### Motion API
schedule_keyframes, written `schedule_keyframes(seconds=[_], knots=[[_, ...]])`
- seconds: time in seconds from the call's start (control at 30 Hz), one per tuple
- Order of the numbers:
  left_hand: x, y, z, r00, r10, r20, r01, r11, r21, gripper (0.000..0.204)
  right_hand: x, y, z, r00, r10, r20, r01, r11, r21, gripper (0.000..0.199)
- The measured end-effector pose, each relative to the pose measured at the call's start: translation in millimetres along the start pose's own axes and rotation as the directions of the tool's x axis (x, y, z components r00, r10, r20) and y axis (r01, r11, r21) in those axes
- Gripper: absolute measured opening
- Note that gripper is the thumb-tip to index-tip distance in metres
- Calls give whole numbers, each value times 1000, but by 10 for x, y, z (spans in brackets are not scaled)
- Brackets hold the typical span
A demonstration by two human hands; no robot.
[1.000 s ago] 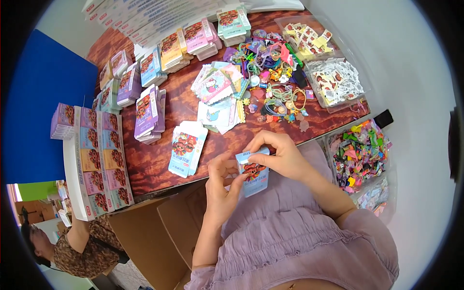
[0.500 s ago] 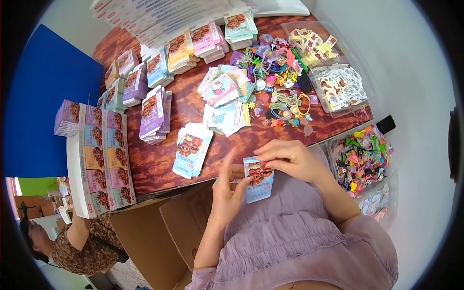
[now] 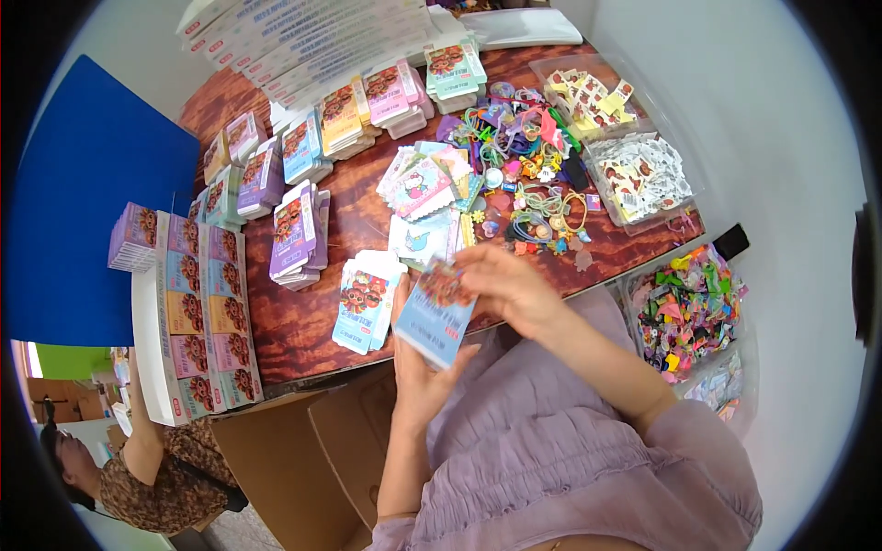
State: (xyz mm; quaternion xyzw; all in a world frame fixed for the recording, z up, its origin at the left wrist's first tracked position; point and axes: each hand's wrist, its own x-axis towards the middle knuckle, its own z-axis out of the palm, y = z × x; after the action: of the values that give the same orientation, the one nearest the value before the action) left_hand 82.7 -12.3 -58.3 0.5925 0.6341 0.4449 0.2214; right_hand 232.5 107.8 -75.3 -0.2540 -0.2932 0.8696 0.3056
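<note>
A small light-blue printed carton [image 3: 430, 323] is tilted just over the table's near edge. My left hand [image 3: 418, 387] holds it from below, the thumb along its lower end. At the carton's upper end the curled fingers of my right hand [image 3: 513, 292] grip the flap area; their tips are partly blurred. Left of my hands lie flat light-blue cartons [image 3: 363, 308], partly stacked. Beyond the carton are pastel picture cards [image 3: 418, 237] and a loose heap of hair ties and small charms [image 3: 524, 138].
Stacks of flat cartons in purple [image 3: 292, 234], yellow [image 3: 344, 115] and green [image 3: 452, 73] curve along the back. A display tray of filled boxes [image 3: 197, 312] stands left. Clear bins hold stickers [image 3: 638, 179] and colourful trinkets [image 3: 689, 312]. Another person [image 3: 156, 477] works at lower left.
Both hands have moved the light-blue carton up and left, from above my lap to the table edge. It is now more tilted, and the left hand has shifted beneath it.
</note>
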Motion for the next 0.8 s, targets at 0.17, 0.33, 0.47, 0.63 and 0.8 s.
schedule_keyframes(seconds=[0.17, 0.33, 0.47, 0.63, 0.8], knots=[[60, -33, -193, 938, -279, -205, 155, 868, -471, 75, 375, -141, 424, 983, 14, 183, 138, 598, -789, 29], [129, -94, -432, 944, -318, -94, 302, 941, -153, 74, 1445, -566, 341, 843, -415, 342, 146, -435, -888, 58], [13, -167, -558, 931, -328, -159, 305, 940, -152, 79, 1549, -486, 164, 873, -328, 361, 225, -386, -895, 75], [-16, -242, -671, 900, -413, -142, 399, 910, -117, 80, 1604, -522, 67, 815, -399, 421, 279, -367, -888, 63], [90, -341, -640, 950, -289, -116, 298, 952, 75, 76, 1488, -738, 74, 898, -354, 261, 290, 30, -957, 14]])
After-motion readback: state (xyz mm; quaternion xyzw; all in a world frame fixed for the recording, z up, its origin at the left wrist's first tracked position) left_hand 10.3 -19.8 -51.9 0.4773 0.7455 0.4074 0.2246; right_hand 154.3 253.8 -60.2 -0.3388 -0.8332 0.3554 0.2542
